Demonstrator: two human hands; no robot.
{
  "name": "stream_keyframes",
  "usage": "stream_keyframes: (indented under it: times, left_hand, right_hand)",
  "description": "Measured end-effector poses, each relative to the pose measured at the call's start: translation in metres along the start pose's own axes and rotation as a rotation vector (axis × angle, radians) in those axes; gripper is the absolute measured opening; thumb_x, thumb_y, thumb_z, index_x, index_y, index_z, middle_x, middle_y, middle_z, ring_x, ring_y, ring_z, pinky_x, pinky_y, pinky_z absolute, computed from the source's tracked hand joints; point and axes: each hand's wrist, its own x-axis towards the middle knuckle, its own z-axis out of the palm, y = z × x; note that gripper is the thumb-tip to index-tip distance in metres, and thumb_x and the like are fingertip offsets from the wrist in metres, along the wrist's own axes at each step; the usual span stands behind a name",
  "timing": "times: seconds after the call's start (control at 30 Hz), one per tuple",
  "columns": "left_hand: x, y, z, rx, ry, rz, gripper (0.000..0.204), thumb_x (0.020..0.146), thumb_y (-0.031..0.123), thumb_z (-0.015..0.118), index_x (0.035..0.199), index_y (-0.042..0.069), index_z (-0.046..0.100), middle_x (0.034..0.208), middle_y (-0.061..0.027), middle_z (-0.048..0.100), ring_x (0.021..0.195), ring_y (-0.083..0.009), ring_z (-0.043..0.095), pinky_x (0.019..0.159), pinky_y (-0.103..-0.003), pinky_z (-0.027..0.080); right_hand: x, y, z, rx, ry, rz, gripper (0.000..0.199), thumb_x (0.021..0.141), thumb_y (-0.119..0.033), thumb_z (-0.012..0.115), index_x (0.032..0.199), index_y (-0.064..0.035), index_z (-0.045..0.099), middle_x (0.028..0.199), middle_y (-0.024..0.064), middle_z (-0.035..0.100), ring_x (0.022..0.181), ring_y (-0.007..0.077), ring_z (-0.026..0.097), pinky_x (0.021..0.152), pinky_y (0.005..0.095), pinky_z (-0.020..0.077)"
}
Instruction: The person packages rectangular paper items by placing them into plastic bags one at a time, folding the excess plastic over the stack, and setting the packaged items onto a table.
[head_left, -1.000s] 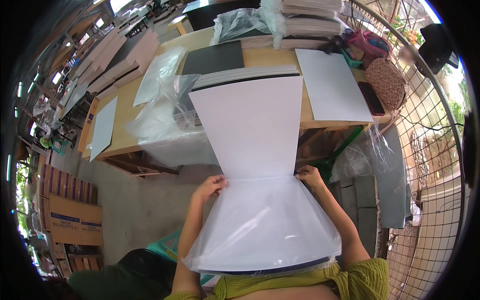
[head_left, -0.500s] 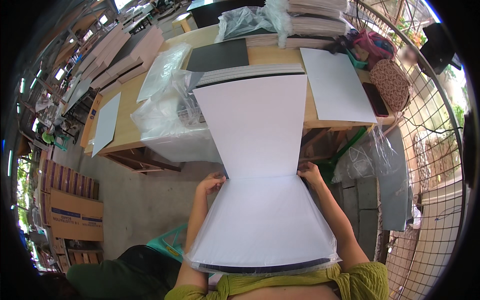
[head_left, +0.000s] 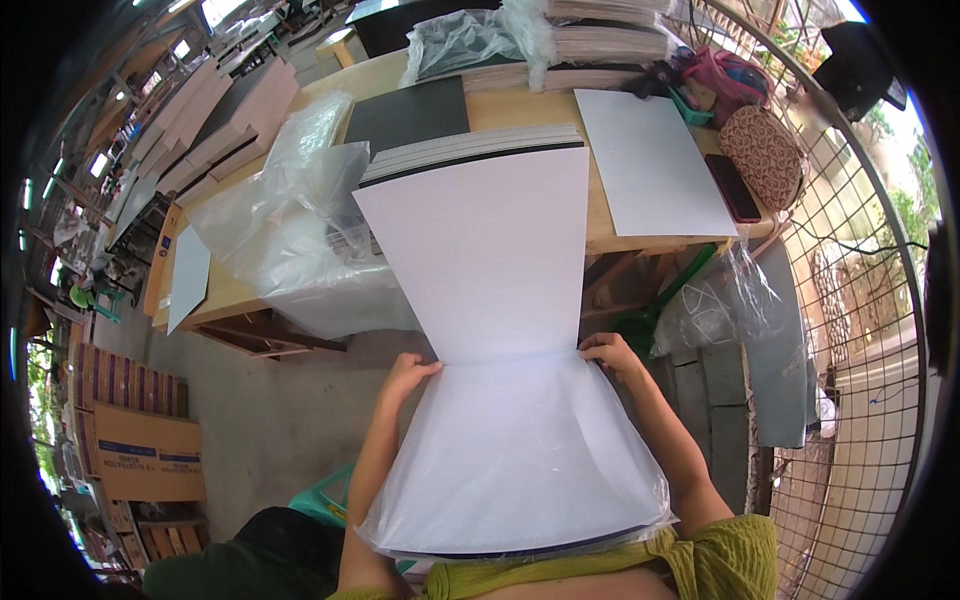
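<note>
A white board [head_left: 490, 250] slants down from the table edge toward me, its lower part inside a clear plastic bag [head_left: 520, 450]. The bag reaches to my waist, and a dark edge shows at its near end. At the bag's mouth on the left, my left hand [head_left: 410, 374] pinches the plastic beside the board. My right hand [head_left: 614, 354] grips the opposite side of the mouth, thumb and fingers closed. Behind the board's top edge, a stack of white and black boards [head_left: 470, 150] lies on the table.
The wooden table [head_left: 520, 110] also bears clear plastic bags [head_left: 290, 220], a black board [head_left: 410, 108], a white sheet [head_left: 655, 165], a phone [head_left: 733, 187] and a patterned pouch [head_left: 762, 155]. A wire fence [head_left: 850, 330] runs along the right. Cardboard boxes [head_left: 150, 455] stand at left.
The view has shifted, moving the scene slightly left. Both hands keep their hold at the bag's mouth, with the left thumb now pressed on the plastic edge. Loose plastic on the table has spread leftward.
</note>
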Motion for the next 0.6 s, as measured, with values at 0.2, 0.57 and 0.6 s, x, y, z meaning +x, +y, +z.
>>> stream_keyframes:
  times: [0.2,0.57,0.6]
  left_hand:
    - [0.008,-0.007,-0.002,-0.008,0.182,-0.168,0.046,0.072,0.032,0.077,0.092,-0.008,0.065,0.079,-0.0143,0.067,0.073,-0.0204,0.061,0.069,-0.035,0.048]
    - [-0.042,0.204,-0.186,0.315,1.529,0.681,0.087,0.068,0.038,0.081,0.128,-0.006,0.036,0.131,-0.0241,0.038,0.12,-0.0354,0.039,0.099,-0.046,0.032]
    - [-0.039,0.217,-0.21,0.377,1.446,0.663,0.08,0.069,0.037,0.08,0.125,-0.006,0.043,0.125,-0.0219,0.045,0.115,-0.0333,0.045,0.096,-0.044,0.036]
  right_hand:
    - [0.039,0.058,-0.019,0.174,0.195,-0.143,0.022,0.062,-0.008,0.067,0.083,0.0007,0.065,0.075,0.0062,0.062,0.065,0.0166,0.057,0.063,0.0265,0.0435]
    - [0.045,0.03,0.001,-0.263,0.326,-0.442,0.055,0.056,-0.014,0.076,0.104,0.0043,0.059,0.102,0.0173,0.062,0.089,0.0253,0.059,0.08,0.0356,0.0481]
    - [0.047,0.028,-0.003,-0.191,0.314,-0.449,0.052,0.056,-0.016,0.077,0.101,0.0045,0.06,0.098,0.0168,0.063,0.086,0.0241,0.059,0.079,0.0347,0.0481]
